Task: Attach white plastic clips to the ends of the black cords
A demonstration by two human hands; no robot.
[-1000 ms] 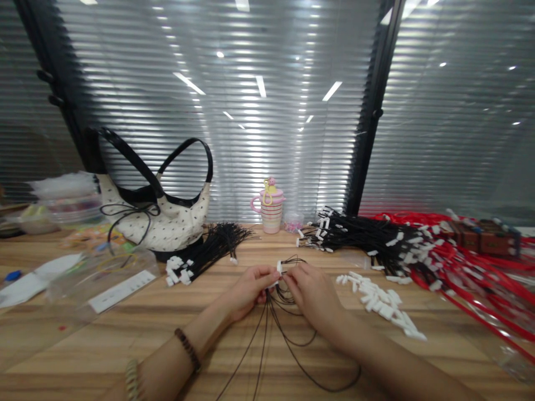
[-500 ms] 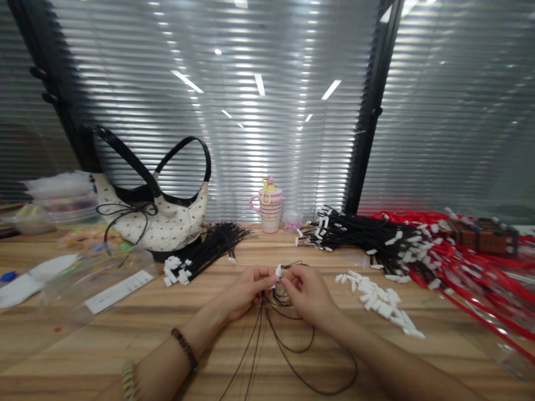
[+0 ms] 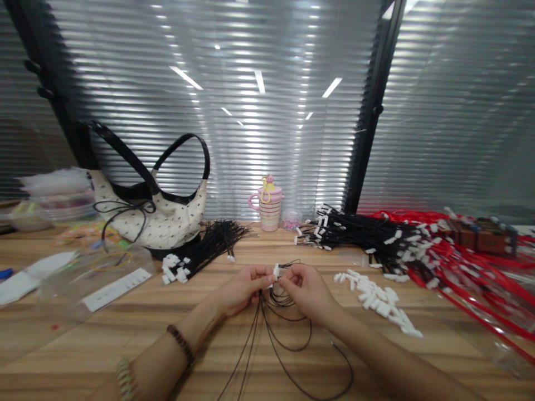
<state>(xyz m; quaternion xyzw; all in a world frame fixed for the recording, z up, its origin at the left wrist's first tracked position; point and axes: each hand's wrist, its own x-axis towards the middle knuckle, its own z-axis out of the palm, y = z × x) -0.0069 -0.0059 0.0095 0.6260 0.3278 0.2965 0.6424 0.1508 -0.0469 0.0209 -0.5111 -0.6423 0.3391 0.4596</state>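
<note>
Between my hands is a small white plastic clip (image 3: 276, 269), pinched by my left hand (image 3: 251, 287) at its thumb and fingertips. My right hand (image 3: 307, 289) is closed at the clip's right side, its thumb and index finger on thin black cord; the exact grip is too small to make out. Loops of black cord (image 3: 310, 337) hang from under the fingers and spread over the table. To the right of my right hand lies a loose pile of white plastic clips (image 3: 378, 298).
Bundled black cords with white ends (image 3: 225, 239) lie left, more black cords (image 3: 359, 231) right, beside red lanyards (image 3: 480, 273). At the back stand a polka-dot handbag (image 3: 167, 220) and a pink striped mug (image 3: 270, 211). A clear plastic bag (image 3: 62, 287) lies at left.
The view has shifted slightly. A free cord end now shows near my right forearm, where the loop ran beneath it before. Both hands keep their pinch around the clip.
</note>
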